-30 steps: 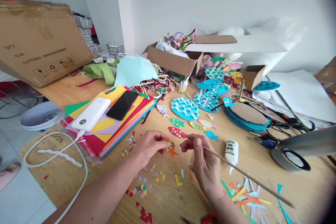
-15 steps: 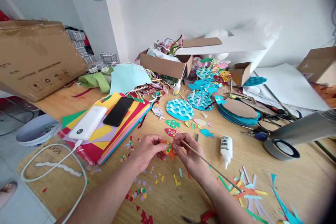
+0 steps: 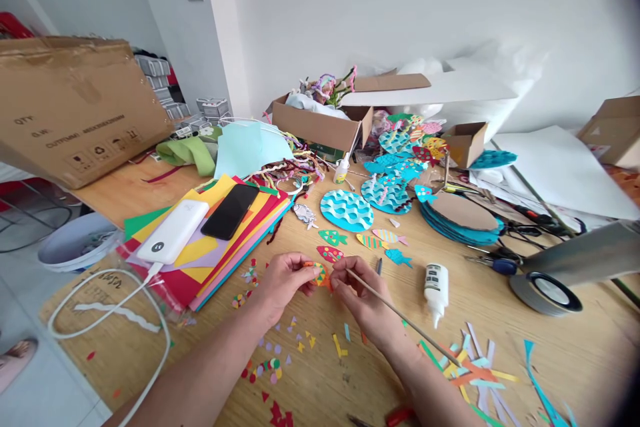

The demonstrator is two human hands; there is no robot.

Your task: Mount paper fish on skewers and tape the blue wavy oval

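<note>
Between both hands is a small orange paper fish [image 3: 321,275] with green and yellow pieces on it. My left hand [image 3: 287,285] pinches its left end between thumb and fingers. A long thin stick [image 3: 400,315] runs through the closed fingers of my right hand [image 3: 361,290], its far end over the paper strips. The right fingertips are at the fish's tail side; whether they also grip it I cannot tell. Just beyond lie a red paper fish [image 3: 330,253], a green fish [image 3: 333,237], a striped fish [image 3: 369,241] and a blue fish [image 3: 399,257].
A white glue bottle [image 3: 437,290] lies to the right, near colored paper strips [image 3: 483,370]. Small paper cutouts [image 3: 267,367] are scattered in front. On the left, a phone [image 3: 230,212] and a white power bank [image 3: 173,233] rest on colored sheets [image 3: 215,273]. Wavy blue discs [image 3: 347,210] lie farther back.
The view has shifted slightly, so the scene sits a little to the right. Both hands keep hold around the fish, which appears slightly turned, with its tail now more covered.
</note>
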